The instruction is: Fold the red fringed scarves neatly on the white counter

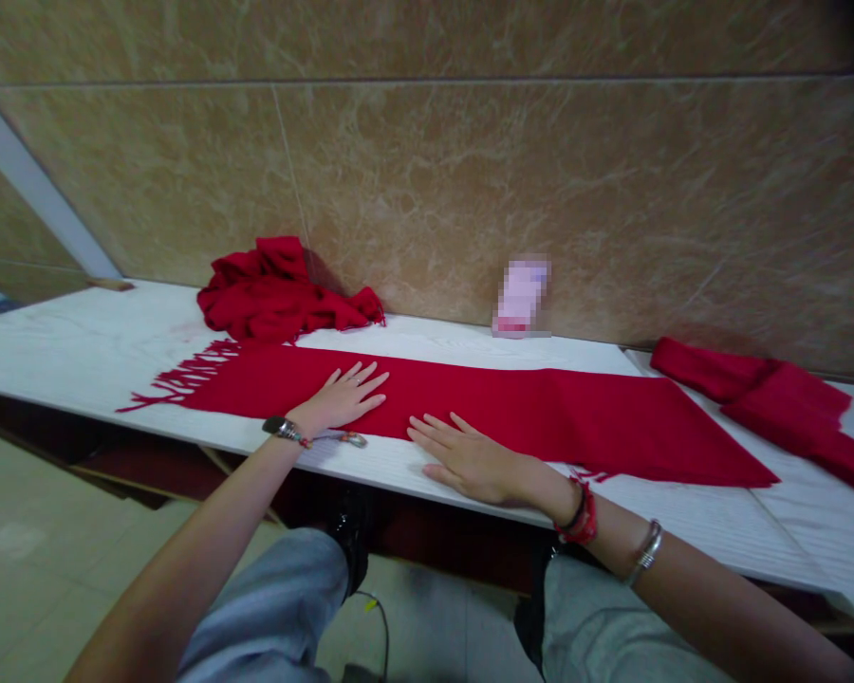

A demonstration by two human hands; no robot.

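Observation:
A long red scarf (484, 389) lies flat and folded along the white table, its fringe spread at the left end and a slanted point at the right. My left hand (342, 396) rests on the scarf left of its middle, open, fingers spread. Nearer the front edge, my right hand (470, 457) is also open, its fingers on the scarf's near edge and its thumb over the white surface. Neither hand holds anything. A bit of fringe shows under the near edge, right of my right hand.
Behind the scarf's left end is a crumpled red cloth heap (270, 294) with fringe. Another folded red cloth (775, 394) lies at the right. A blurred pink object (521, 296) leans on the tiled wall (470, 190). The white table (64, 346) ends just before my knees.

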